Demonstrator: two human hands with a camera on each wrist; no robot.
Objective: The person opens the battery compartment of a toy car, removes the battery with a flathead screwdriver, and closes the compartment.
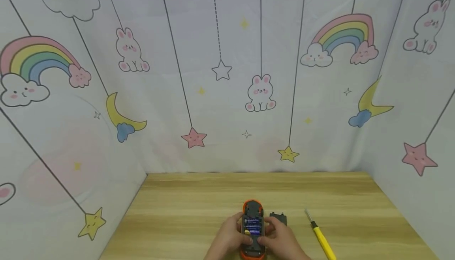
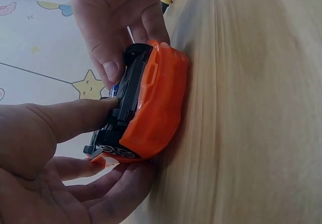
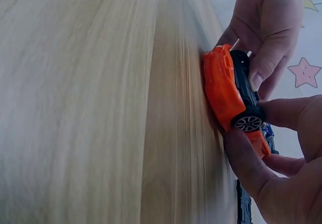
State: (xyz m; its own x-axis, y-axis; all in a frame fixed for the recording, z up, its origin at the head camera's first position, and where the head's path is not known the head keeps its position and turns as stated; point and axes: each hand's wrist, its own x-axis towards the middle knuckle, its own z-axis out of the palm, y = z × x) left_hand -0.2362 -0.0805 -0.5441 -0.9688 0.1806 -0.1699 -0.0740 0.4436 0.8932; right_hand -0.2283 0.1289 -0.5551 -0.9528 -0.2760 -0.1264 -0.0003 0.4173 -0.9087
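Note:
An orange toy car [image 1: 253, 208] lies upside down on the table, its black underside facing up. Its battery compartment is uncovered and holds several blue batteries [image 1: 252, 227]. My left hand [image 1: 229, 234] grips one side of the car; its thumb [image 2: 83, 116] presses on the underside and the fingers curl beneath the orange body. On the opposite side my right hand [image 1: 281, 238] holds the car, thumb on the underside near the compartment's end and fingers by a wheel [image 3: 248, 123]. Just right of the car is a flat dark cover [image 1: 281, 216] with two small tabs, partly hidden behind the right hand.
A screwdriver [image 1: 322, 241] with a yellow handle lies on the wooden table [image 1: 185, 201] farther right, its tip pointing away. White cloth walls [image 1: 227, 118] printed with rabbits, stars and rainbows enclose the back and both sides.

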